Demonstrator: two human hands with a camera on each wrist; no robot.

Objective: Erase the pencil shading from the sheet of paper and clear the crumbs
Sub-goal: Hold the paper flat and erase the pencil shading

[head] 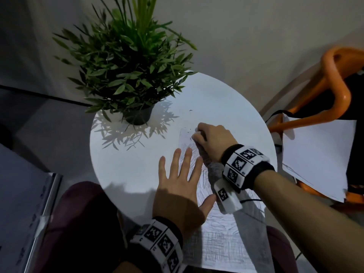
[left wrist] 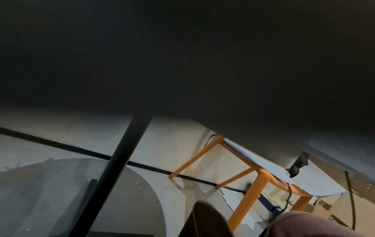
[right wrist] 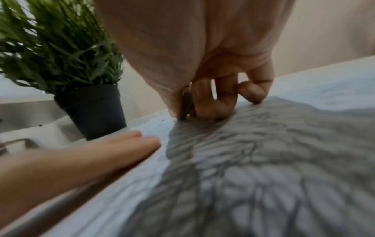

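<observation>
**Rubbing at the far corner of the paper**

The right hand point(head: 211, 141) has a tight grip on a small eraser point(right wrist: 186, 102), pressed on the sheet of paper point(head: 222, 241) at its far corner. The left hand point(head: 182, 181) lies flat, fingers spread, on the paper. The paper hangs over the tabletop point(head: 137, 170) near edge. A potted plant point(head: 128, 75) stands beyond, with bare room between.

The left hand point(head: 180, 186) lay flat with its palm down. Its fingers point(head: 185, 160) were straight and spread apart, and the thumb stuck out to the side. A band with black and white squares sat on its wrist.

The right hand point(head: 211, 139) was just past the left fingertips. Its fingers point(right wrist: 215, 102) were curled down tight, with the tips pressed low and the thumb tucked against them. The right arm reached in from the side, with the same kind of band on its wrist.
</observation>
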